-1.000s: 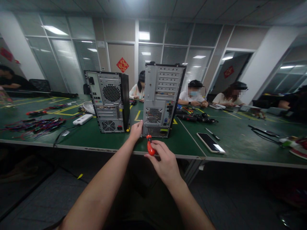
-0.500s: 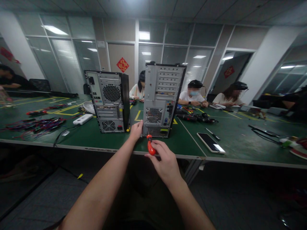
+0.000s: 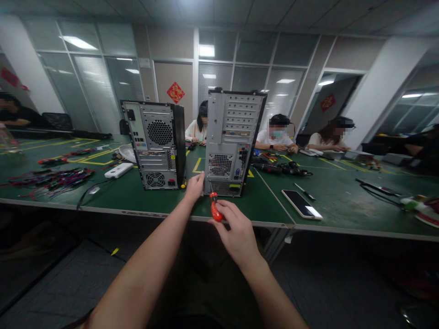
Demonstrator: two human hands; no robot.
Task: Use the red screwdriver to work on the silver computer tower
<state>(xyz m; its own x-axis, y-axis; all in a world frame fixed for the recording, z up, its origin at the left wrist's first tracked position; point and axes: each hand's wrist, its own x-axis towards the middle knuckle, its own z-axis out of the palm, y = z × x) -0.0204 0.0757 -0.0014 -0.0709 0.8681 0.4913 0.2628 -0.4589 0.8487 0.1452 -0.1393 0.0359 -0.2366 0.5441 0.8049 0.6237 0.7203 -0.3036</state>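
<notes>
Fingers of my right hand are gripping the red screwdriver, pointing it at the lower back of the taller tower on the bench. My left hand is touching its edge, whether gripping I can't tell. I'm favouring a straight shaft, even pressure.

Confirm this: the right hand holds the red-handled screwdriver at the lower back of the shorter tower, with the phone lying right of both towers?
Not the shorter tower but the taller tower: the head view shows the right hand holding the red-handled screwdriver at its lower back. The phone does lie right of both.
</notes>
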